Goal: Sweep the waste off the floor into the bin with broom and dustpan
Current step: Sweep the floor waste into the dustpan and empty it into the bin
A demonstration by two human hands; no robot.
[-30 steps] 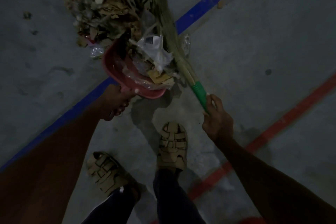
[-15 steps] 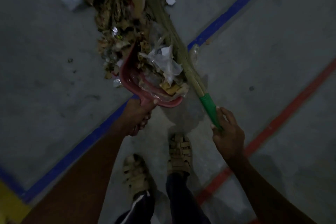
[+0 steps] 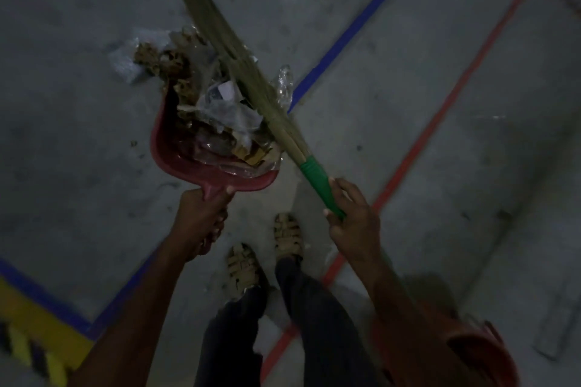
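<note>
Dim light over a grey concrete floor [image 3: 471,182] — a blue line [image 3: 352,38] and a red line [image 3: 440,110] run diagonally, yellow-and-black hazard marking [image 3: 28,342] bottom left.

The left hand [image 3: 201,220] grips the handle of a red dustpan [image 3: 176,157] at frame centre-left. The pan holds a heap of waste [image 3: 217,113]: dry leaves, clear plastic film and paper scraps. The right hand [image 3: 352,220] closes around the green handle of a grass broom [image 3: 239,50], whose bristles slant toward the upper left and lie against the heap. Two sandalled feet [image 3: 286,236] stand at lower centre on the grey concrete floor [image 3: 471,135]. A blue line [image 3: 352,38] and a red line [image 3: 440,110] cross the floor diagonally. An orange-red bin [image 3: 484,355] occupies the lower right corner.
</note>
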